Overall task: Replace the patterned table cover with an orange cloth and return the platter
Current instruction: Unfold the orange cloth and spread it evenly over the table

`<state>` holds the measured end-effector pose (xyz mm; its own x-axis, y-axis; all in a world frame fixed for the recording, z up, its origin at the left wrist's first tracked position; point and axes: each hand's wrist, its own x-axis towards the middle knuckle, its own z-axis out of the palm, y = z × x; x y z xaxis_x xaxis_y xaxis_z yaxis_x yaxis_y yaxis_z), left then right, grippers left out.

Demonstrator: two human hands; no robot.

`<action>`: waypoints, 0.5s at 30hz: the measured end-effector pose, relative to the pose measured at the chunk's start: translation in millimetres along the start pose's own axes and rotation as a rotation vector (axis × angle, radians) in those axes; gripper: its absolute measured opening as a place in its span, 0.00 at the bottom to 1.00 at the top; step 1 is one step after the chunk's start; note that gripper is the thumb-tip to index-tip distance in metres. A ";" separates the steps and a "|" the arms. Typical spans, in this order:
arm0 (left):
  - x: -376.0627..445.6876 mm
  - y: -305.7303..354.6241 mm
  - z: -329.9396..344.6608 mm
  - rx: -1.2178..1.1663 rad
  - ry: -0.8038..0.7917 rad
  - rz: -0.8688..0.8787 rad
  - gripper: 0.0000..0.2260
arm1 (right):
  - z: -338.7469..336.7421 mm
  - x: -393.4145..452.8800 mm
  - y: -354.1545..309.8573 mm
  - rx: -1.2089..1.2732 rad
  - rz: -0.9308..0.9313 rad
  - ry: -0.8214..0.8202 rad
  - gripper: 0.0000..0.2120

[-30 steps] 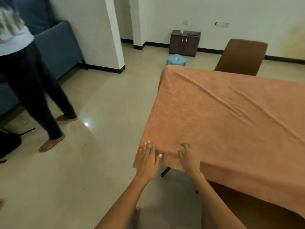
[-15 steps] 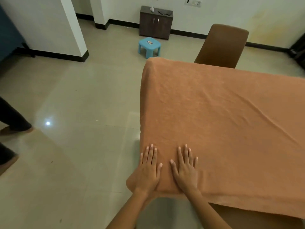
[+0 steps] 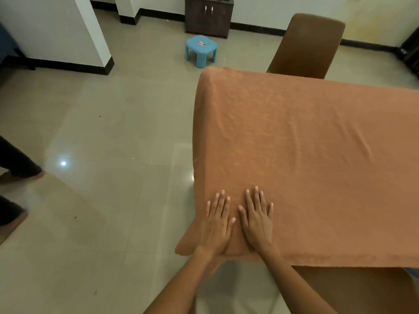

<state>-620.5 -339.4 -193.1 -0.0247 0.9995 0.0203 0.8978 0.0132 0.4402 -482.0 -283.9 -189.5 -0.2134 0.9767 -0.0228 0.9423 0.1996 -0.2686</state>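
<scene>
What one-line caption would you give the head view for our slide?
Both hands, left hand and right hand, press flat on the orange cloth near the table's corner; no platter in view.

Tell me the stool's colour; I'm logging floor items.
Light blue stool, with a small sticker on top; head view.

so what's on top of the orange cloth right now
Only the left hand and right hand, flat near the corner of the orange cloth. No platter shows. The table beneath is covered.
</scene>
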 end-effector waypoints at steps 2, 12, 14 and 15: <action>3.4 -4.7 3.7 0.016 -0.046 0.018 0.26 | 6.0 -2.0 1.9 -0.021 0.007 0.003 0.31; -14.0 3.5 2.6 0.019 -0.072 0.010 0.26 | -0.1 -23.1 4.7 -0.017 -0.010 -0.020 0.29; -13.8 5.4 -1.1 0.029 -0.093 0.005 0.26 | -1.6 -23.2 4.7 -0.010 -0.011 -0.017 0.29; -13.1 6.4 -3.4 0.037 -0.097 0.007 0.26 | -1.8 -22.6 4.2 -0.006 -0.009 -0.012 0.29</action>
<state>-616.0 -352.6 -187.5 0.0226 0.9976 -0.0649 0.9136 0.0058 0.4065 -472.8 -305.1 -188.4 -0.2245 0.9740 -0.0317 0.9420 0.2086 -0.2629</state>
